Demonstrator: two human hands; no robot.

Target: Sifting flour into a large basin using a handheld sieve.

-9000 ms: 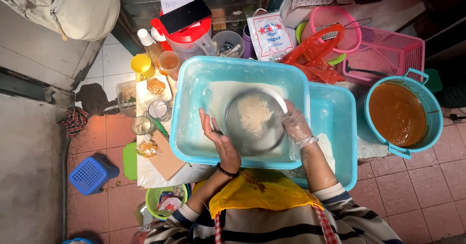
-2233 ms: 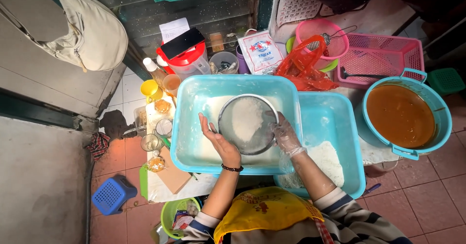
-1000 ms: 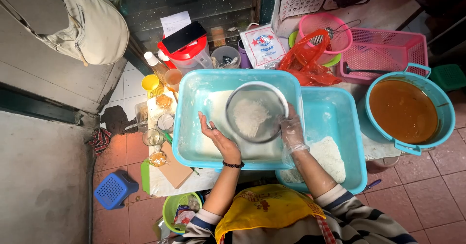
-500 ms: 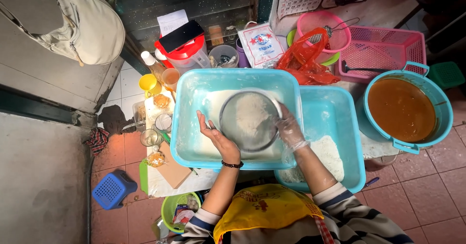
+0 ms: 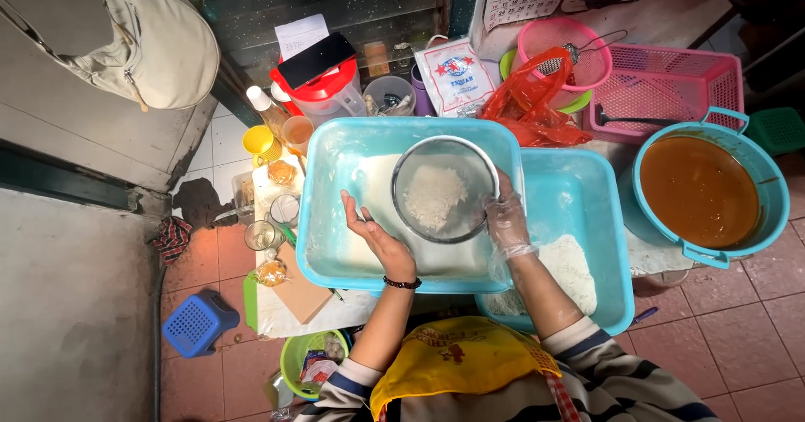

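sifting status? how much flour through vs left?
Done: a sifted white layer covers the near tub floor. In hand: right hand holds the sieve with a clump inside; left hand open beside it. Left: a flour pile in the second tub.

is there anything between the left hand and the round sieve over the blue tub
Nothing visible. The left hand is open, palm toward the sieve, with only a small gap of air over the light blue tub between them. The gloved right hand grips the sieve's far rim.
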